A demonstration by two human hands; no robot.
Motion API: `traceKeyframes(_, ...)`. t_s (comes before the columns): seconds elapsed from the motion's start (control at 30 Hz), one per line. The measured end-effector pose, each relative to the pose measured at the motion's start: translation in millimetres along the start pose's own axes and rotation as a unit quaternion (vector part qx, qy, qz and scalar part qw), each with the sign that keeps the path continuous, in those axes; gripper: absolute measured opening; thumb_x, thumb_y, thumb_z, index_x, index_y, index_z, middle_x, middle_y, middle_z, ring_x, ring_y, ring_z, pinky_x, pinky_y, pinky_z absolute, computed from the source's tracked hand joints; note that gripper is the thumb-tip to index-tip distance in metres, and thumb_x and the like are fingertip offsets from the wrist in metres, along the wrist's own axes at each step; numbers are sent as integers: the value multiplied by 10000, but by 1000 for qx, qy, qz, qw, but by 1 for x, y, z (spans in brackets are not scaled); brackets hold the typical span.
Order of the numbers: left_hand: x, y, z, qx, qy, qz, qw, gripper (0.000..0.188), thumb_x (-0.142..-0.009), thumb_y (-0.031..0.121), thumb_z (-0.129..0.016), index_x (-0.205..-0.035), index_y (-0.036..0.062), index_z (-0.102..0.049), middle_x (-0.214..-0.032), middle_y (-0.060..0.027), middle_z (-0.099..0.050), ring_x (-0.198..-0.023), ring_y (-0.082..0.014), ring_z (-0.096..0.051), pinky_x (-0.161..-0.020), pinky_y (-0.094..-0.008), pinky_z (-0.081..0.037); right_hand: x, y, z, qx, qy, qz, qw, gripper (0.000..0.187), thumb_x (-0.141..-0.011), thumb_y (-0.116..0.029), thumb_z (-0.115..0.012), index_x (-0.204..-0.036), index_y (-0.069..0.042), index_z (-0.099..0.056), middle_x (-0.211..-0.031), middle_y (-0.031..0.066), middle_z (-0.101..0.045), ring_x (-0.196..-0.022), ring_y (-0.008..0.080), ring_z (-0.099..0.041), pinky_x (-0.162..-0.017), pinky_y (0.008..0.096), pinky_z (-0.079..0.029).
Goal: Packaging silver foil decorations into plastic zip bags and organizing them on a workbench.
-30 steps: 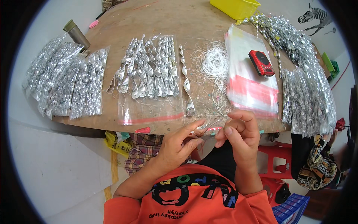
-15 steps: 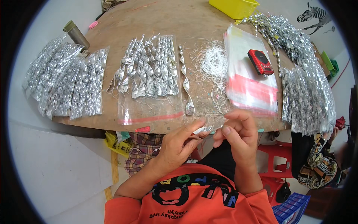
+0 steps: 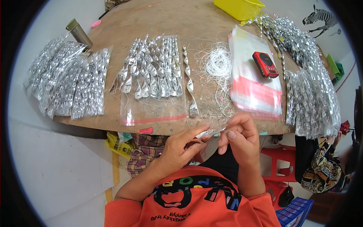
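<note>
Silver strip [image 3: 206, 133] sits pinched in the left hand [image 3: 180, 145], best kept steady; the right hand [image 3: 242, 139] curls close, whether gripping I can't tell.

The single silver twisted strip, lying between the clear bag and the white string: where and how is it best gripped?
Probably pinch this strip across its near end, coming from the near edge of the table: it lies lengthwise toward that edge and looks broadest there.

Left grip [image 3: 180, 146] pinched; right grip [image 3: 244, 139] just beside, fingers [image 3: 244, 118] curled; left forearm [image 3: 141, 180] slanted inward, right forearm [image 3: 249, 178] near upright.
</note>
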State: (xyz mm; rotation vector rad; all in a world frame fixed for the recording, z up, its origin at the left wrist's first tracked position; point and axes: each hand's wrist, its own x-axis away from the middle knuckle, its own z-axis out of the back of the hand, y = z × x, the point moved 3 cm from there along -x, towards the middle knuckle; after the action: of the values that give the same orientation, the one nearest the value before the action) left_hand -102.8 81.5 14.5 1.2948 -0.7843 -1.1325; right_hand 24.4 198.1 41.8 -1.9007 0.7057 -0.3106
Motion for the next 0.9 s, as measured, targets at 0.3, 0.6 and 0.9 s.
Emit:
traceKeyframes(0.3,-3,1,1,25,-59,14,998,475,-843,75,-622,-1297,58,-485,-1036,-124,-636,-873,-146,-629,-748,-268,-503,1,-6,-4,94,42,41,994,250,-874,-16,-510,-1113,-12,-434,-704,124,-606,-555,154,-578,-505,237,-476)
traceKeyframes(0.6,-5,8,0,156,-70,114,979,436,-881,69,-578,-1298,13,-466,-1038,-95,-638,-857,-110,-607,-730,-264,-511,2,-12,-4,132,71,62,987,256,-859,-9,-514,-1109,-12,-456,-660,73,-569,-513,99,-511,-467,191,-411)
traceKeyframes(0.9,-8,4,-1,41,-30,53,997,422,-843,43,-605,-1252,19,-503,-1018,-137,-649,-898,-150,-628,-767,-282,-503,3,-18,-1,208,78,101,970,295,-834,46,-511,-1120,-4,-459,-683,36,-555,-571,64,-511,-510,181,-387)
